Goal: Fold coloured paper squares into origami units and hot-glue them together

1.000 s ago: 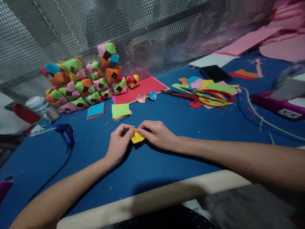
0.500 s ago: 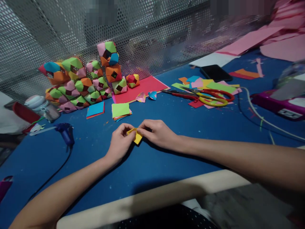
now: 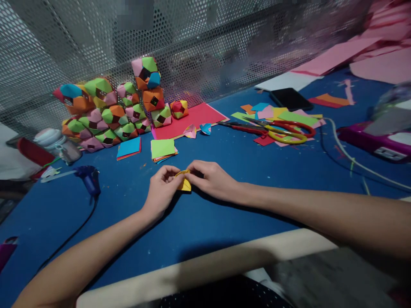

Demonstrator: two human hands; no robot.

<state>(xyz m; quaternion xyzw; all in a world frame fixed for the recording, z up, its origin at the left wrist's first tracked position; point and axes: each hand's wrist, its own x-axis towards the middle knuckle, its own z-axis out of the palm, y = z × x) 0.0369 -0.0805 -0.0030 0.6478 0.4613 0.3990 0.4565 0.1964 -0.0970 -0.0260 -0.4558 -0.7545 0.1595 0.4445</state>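
Note:
A small folded yellow paper piece (image 3: 185, 182) sits between my two hands just above the blue table (image 3: 199, 222). My left hand (image 3: 160, 191) pinches its left side with curled fingers. My right hand (image 3: 212, 179) grips its right side, fingertips pressed on the top fold. Part of the paper is hidden by my fingers.
A stack of colourful folded paper cubes (image 3: 109, 111) stands at the back left against a perforated metal screen. Small stacks of paper squares (image 3: 162, 149) lie ahead. Red sheet (image 3: 192, 117), scissors (image 3: 276, 128), a phone (image 3: 290, 98) and a blue glue gun (image 3: 88, 179) lie around.
The yellow paper has been opened up and bent from a flat shape into a more curled one. Both hands stay in nearly the same place.

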